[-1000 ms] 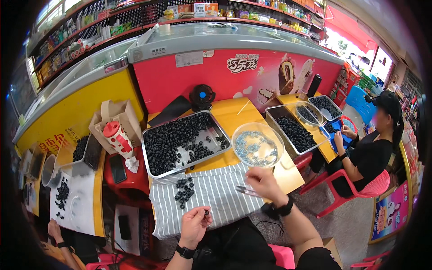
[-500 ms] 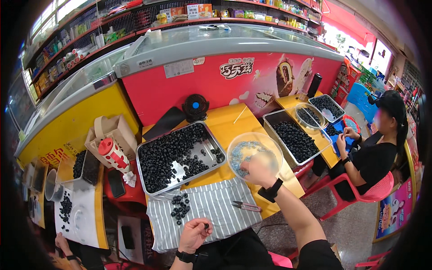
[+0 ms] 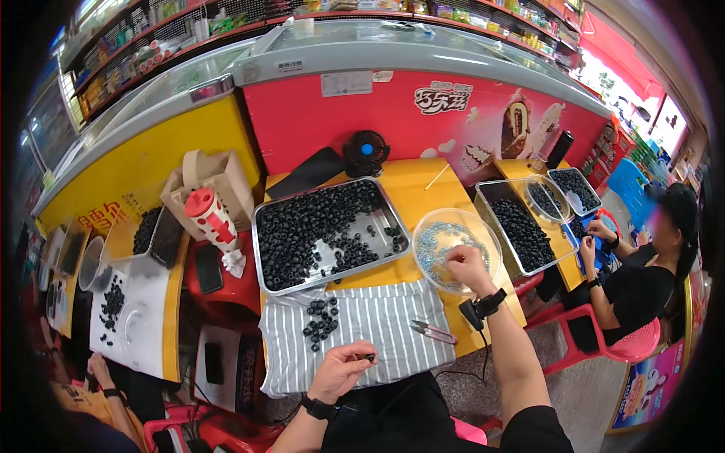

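Observation:
Near the cloth's front edge, my left hand (image 3: pixel 340 371) pinches a small black ring-shaped piece (image 3: pixel 370 358) between thumb and fingertips. My right hand (image 3: pixel 468 269) is over the round clear bowl (image 3: pixel 495 240), its fingers drawn together; what they hold, if anything, is too small to make out. Tiny pale blue and clear bits (image 3: pixel 432 241) cover the bowl's bottom. Several loose black ring-shaped pieces (image 3: pixel 321 321) lie on the grey striped cloth (image 3: pixel 385 321). Thread snips (image 3: pixel 433 332) rest at the cloth's right side. Behind the cloth is a metal tray (image 3: pixel 340 278) full of black pieces.
A small black fan (image 3: pixel 366 153) stands behind the tray, against the red freezer (image 3: pixel 317 124). On the left are a red-and-white tumbler (image 3: pixel 211 219) and a paper bag (image 3: pixel 234 181). A co-worker (image 3: pixel 638 279) sits at right beside a clear bin (image 3: pixel 521 234); another person's hands show at lower left.
My right hand, blurred and lower in the bowl before, is now higher with its fingers drawn together. My left hand still holds the black piece. The whole view has shifted.

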The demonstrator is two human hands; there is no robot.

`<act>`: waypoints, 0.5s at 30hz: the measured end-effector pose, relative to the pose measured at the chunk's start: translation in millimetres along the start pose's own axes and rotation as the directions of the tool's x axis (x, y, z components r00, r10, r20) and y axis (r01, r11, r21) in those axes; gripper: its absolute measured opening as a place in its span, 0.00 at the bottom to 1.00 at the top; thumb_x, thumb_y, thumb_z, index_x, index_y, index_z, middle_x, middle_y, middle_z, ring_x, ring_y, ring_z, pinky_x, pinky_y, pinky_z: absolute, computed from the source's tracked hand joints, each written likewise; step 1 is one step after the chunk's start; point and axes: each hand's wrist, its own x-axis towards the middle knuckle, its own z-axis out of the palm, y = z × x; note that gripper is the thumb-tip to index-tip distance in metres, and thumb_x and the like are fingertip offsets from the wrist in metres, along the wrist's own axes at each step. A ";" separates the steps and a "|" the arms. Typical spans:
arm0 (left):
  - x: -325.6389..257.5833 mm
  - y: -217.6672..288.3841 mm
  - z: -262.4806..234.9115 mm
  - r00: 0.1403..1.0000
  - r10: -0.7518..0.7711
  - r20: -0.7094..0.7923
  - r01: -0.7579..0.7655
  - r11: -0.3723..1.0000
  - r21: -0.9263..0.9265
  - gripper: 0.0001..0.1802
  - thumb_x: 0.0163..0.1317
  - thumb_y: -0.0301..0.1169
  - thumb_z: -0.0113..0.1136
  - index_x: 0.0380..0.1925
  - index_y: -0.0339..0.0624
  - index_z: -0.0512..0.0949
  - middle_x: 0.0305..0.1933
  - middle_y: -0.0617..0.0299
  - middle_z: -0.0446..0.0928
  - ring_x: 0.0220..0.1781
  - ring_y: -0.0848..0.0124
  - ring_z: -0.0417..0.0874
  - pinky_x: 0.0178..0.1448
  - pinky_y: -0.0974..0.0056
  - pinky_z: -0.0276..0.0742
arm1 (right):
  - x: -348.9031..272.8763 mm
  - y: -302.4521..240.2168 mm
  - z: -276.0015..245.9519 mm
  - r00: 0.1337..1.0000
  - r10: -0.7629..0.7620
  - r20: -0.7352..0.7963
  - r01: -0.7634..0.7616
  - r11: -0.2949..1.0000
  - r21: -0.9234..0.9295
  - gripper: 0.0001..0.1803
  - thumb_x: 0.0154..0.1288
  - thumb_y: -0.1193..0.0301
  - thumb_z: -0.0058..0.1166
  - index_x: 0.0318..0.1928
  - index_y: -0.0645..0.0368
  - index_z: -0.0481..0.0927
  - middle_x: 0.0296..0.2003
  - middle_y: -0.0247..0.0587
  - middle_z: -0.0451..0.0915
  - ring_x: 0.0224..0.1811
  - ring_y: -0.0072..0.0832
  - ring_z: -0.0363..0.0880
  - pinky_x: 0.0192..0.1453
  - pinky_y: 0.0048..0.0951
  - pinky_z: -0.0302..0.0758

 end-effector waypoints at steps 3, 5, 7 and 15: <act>-2.8 0.2 -0.4 1.000 -0.008 -0.012 0.008 0.999 -0.032 0.13 0.55 0.13 0.57 0.42 0.30 0.79 0.44 0.52 0.76 0.44 0.65 0.78 0.52 0.66 0.74 | -8.8 -25.4 -6.9 0.990 0.139 -0.003 -0.134 0.959 0.249 0.05 0.49 0.81 0.54 0.29 0.65 0.80 0.19 0.34 0.77 0.22 0.19 0.75 0.25 0.21 0.70; -3.1 0.0 -4.4 1.000 -0.014 0.023 0.014 1.000 -0.016 0.12 0.58 0.15 0.57 0.43 0.30 0.79 0.46 0.55 0.76 0.45 0.67 0.79 0.52 0.66 0.75 | -20.4 -56.8 -4.7 0.995 0.102 0.004 -0.099 0.948 0.304 0.04 0.51 0.81 0.54 0.29 0.65 0.80 0.20 0.31 0.76 0.22 0.16 0.74 0.25 0.19 0.69; -2.3 -2.1 -6.4 0.999 -0.013 0.041 0.014 1.000 -0.020 0.12 0.58 0.16 0.57 0.43 0.31 0.79 0.46 0.55 0.76 0.45 0.67 0.79 0.52 0.66 0.76 | -35.2 -63.5 16.5 0.997 -0.044 0.057 0.028 0.964 0.266 0.04 0.50 0.81 0.53 0.29 0.64 0.78 0.22 0.34 0.76 0.25 0.19 0.74 0.29 0.22 0.70; -6.7 1.2 -4.6 0.998 -0.060 -0.016 0.060 0.998 -0.019 0.12 0.61 0.20 0.58 0.45 0.29 0.77 0.44 0.53 0.77 0.42 0.66 0.81 0.46 0.69 0.77 | -91.1 -117.9 100.2 0.882 -0.200 0.427 0.231 0.973 -0.023 0.17 0.48 0.81 0.51 0.42 0.59 0.78 0.35 0.53 0.74 0.37 0.51 0.76 0.41 0.44 0.73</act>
